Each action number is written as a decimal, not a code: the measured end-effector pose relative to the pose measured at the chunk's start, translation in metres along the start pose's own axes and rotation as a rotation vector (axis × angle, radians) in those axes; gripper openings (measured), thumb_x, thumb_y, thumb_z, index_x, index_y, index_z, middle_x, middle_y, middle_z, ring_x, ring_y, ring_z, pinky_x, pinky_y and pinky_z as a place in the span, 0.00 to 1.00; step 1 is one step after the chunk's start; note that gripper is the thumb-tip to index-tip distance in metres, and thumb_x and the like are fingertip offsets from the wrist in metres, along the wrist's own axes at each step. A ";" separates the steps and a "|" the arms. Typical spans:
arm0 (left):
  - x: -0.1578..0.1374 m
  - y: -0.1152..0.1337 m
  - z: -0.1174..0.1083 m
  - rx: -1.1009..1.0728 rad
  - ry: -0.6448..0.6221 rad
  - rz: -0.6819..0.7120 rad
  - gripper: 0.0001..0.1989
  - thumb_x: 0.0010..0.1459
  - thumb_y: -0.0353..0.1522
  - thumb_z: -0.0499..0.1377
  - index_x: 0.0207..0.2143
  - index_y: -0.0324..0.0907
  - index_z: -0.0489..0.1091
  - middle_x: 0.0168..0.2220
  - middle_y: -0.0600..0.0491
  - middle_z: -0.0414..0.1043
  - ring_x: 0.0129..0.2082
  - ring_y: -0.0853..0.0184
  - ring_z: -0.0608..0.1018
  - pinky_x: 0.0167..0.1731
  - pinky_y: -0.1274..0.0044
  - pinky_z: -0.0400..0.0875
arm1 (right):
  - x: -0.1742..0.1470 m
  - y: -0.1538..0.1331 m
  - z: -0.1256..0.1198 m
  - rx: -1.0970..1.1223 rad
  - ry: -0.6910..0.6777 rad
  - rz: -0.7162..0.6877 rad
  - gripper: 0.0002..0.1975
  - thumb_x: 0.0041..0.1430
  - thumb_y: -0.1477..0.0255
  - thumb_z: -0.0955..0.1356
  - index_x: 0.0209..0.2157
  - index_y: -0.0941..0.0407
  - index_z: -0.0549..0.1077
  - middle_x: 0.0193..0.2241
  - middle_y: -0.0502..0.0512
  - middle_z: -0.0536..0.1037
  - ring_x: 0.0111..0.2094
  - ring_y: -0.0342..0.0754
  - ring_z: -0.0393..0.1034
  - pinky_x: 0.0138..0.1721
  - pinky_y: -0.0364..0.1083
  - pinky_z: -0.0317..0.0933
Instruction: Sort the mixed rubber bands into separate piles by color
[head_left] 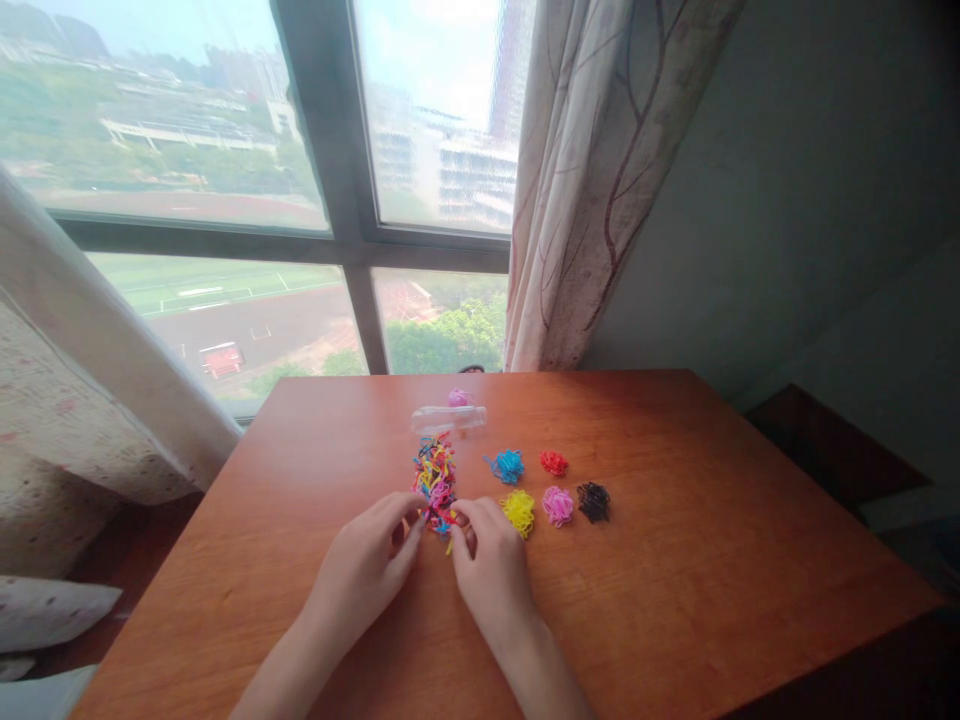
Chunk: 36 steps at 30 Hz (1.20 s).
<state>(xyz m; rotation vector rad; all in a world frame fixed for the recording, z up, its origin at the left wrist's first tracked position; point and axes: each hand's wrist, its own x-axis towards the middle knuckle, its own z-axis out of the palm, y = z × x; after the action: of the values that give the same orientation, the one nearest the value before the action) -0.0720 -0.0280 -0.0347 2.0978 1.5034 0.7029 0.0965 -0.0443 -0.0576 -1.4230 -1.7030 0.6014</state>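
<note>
A mixed heap of colourful rubber bands lies on the wooden table in front of me. At its near end, the thumb and forefinger of my left hand are pinched on rubber bands from the heap. My right hand pinches a red rubber band close by, its fingertips a short way from the left ones. Single-colour piles lie to the right: blue bands, red bands, yellow bands, pink bands and black bands. The yellow pile is nearest my right hand.
Behind the heap lies a clear plastic container, with a pinkish-purple object just beyond it. The brown table reaches back to a window. Patterned curtains hang on both sides of the glass.
</note>
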 end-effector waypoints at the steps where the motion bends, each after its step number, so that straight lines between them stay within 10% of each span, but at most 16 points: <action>1: 0.000 0.001 0.001 -0.026 -0.004 0.017 0.11 0.63 0.33 0.51 0.45 0.44 0.70 0.36 0.54 0.77 0.28 0.69 0.75 0.31 0.79 0.69 | 0.000 0.000 -0.001 0.022 0.007 -0.004 0.15 0.57 0.85 0.64 0.42 0.55 0.74 0.35 0.53 0.74 0.35 0.48 0.69 0.38 0.44 0.63; 21: 0.001 0.006 0.000 -0.048 -0.066 0.060 0.08 0.61 0.31 0.52 0.36 0.42 0.72 0.30 0.54 0.74 0.26 0.70 0.73 0.28 0.81 0.66 | -0.002 -0.007 -0.017 0.132 0.071 -0.028 0.08 0.58 0.81 0.67 0.34 0.55 0.76 0.31 0.50 0.76 0.32 0.45 0.70 0.33 0.41 0.61; 36: 0.000 0.006 0.000 0.019 -0.101 0.057 0.10 0.61 0.30 0.50 0.36 0.44 0.72 0.31 0.54 0.74 0.26 0.70 0.73 0.27 0.81 0.65 | 0.057 0.074 -0.115 -0.419 0.169 0.098 0.10 0.58 0.75 0.64 0.35 0.56 0.78 0.31 0.54 0.78 0.30 0.47 0.72 0.34 0.43 0.62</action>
<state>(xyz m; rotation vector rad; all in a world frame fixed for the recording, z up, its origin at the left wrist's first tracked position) -0.0672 -0.0295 -0.0309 2.1641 1.4066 0.5961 0.2312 0.0129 -0.0356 -1.8020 -1.6933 0.1693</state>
